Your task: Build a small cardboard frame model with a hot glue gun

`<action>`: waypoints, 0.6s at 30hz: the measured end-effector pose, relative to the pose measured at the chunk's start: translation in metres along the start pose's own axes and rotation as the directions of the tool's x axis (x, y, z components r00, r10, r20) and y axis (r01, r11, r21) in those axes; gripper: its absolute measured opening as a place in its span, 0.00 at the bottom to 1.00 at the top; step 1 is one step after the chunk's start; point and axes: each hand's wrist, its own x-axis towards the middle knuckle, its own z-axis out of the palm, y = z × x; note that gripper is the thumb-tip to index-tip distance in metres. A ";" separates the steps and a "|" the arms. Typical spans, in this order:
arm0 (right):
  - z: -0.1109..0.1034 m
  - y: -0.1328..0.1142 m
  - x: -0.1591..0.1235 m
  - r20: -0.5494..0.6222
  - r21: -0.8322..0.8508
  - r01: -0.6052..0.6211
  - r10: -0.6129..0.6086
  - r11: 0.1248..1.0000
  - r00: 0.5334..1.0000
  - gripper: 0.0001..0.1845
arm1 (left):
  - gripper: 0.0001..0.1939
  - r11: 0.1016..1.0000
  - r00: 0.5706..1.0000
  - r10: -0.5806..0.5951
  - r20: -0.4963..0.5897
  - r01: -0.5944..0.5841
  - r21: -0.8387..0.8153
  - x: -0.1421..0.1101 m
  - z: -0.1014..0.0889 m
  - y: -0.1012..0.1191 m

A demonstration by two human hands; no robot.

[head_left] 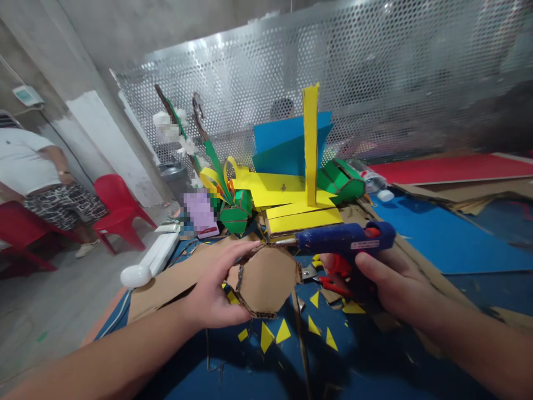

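Your left hand (212,294) grips the cardboard octagon (266,280) above the near blue table (449,239); your right hand (395,289) is closed around the blue glue gun (345,239), nozzle at its far top edge. The octagon's side strip looks partly attached, with more seam seemingly left.

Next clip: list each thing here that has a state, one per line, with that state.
Left hand: gripping the cardboard octagon, tilted up off the table.
Right hand: closed around the glue gun, nozzle at the octagon's top edge.
Yellow strip: standing upright.
Yellow triangles: scattered flat on the blue table.
Red chair: unoccupied.
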 end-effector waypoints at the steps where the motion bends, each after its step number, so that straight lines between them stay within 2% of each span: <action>1: 0.000 0.000 -0.001 -0.008 0.023 -0.020 0.020 1.000 1.000 0.23 | 0.53 1.000 1.000 -0.006 0.004 0.006 -0.001 0.000 0.000 0.000; 3: -0.001 0.000 -0.002 -0.015 0.044 -0.044 0.045 0.998 0.999 0.22 | 0.53 1.000 1.000 -0.013 0.009 0.013 0.008 0.000 0.000 0.000; 12: -0.001 0.001 -0.001 0.037 0.019 -0.012 0.011 1.000 0.999 0.20 | 0.53 1.000 1.000 -0.010 0.014 0.010 -0.004 -0.002 0.000 -0.002; 18: -0.001 -0.002 -0.001 0.070 -0.014 0.048 -0.046 0.999 0.996 0.20 | 0.53 1.000 1.000 -0.012 -0.024 0.012 -0.028 -0.007 0.002 -0.007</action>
